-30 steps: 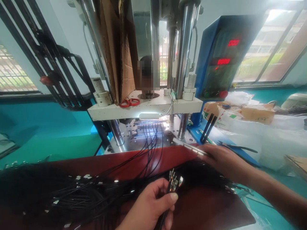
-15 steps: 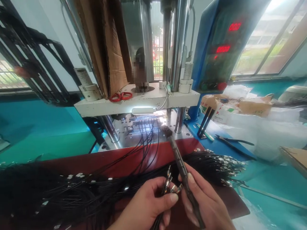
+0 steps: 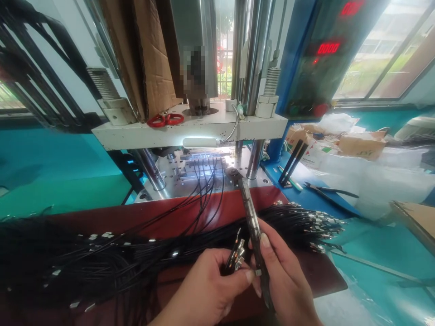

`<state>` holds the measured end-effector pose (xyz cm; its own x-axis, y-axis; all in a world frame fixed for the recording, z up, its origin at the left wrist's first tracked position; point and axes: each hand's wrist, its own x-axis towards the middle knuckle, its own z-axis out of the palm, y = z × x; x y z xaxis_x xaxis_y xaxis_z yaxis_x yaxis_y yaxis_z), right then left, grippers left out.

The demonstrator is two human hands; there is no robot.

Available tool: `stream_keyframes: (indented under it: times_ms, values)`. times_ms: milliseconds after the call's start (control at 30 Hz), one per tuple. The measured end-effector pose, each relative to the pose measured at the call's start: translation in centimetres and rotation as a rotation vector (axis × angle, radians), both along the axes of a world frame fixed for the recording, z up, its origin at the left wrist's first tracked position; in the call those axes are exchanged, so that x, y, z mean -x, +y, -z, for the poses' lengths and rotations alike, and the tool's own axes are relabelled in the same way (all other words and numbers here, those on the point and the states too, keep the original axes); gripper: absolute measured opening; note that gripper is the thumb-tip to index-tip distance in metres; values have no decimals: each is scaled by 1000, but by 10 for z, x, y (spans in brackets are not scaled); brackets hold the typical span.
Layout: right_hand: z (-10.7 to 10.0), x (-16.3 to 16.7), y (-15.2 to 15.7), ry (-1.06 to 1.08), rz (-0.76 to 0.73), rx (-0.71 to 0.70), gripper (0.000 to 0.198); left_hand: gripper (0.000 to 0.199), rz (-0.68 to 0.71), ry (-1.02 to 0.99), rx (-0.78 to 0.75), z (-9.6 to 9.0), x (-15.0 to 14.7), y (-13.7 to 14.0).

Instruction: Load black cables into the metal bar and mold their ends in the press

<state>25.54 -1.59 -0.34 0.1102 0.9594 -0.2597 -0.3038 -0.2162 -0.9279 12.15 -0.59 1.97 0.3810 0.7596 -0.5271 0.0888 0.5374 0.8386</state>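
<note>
My left hand (image 3: 212, 283) is closed round several black cables with metal connector ends (image 3: 239, 256), which stick up past the thumb. My right hand (image 3: 287, 276) grips a long, dark slotted bar (image 3: 250, 213), tilted with its far end near the press bed. Against the bar's edge, by my left thumb, sits a small metal connector (image 3: 258, 272); whether it is seated in a slot I cannot tell. Beyond my hands, black cables (image 3: 200, 192) run from a lit mould (image 3: 202, 168) on the press bed (image 3: 176, 188).
Heaps of black cables (image 3: 112, 262) lie left, with another bundle (image 3: 299, 222) right, on the red-brown board (image 3: 102, 203). The white press plate (image 3: 136, 136) carries red-handled scissors (image 3: 165, 119). Pliers (image 3: 331, 192) rest on the blue surface at right.
The view has tipped down slightly. My left hand has drawn its connector ends into a tighter bunch, and its thumb now meets the bar, which stays in my right hand.
</note>
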Motion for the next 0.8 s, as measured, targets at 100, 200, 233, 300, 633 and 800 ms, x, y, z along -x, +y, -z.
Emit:
stream_keyframes:
  times_ms: [100, 200, 233, 300, 633, 800]
  values:
    - [5, -3, 0, -170, 12, -77, 46, 26, -24, 88, -27, -4, 1, -2]
    - [7, -7, 1, -358, -8, -141, 42, 26, -19, 121, -36, -4, 0, -4]
    - [7, -8, 1, -388, -13, -147, 41, 26, -13, 124, -39, -3, 0, -5]
    - [6, -9, 2, -408, -9, -159, 40, 28, -16, 123, -47, -2, -1, -6]
    - [13, -5, 3, -604, 24, -252, 37, 28, -40, 133, -105, -5, -3, -7]
    - [9, -7, 6, -531, -23, -230, 40, 28, -15, 97, -33, -3, 7, -4]
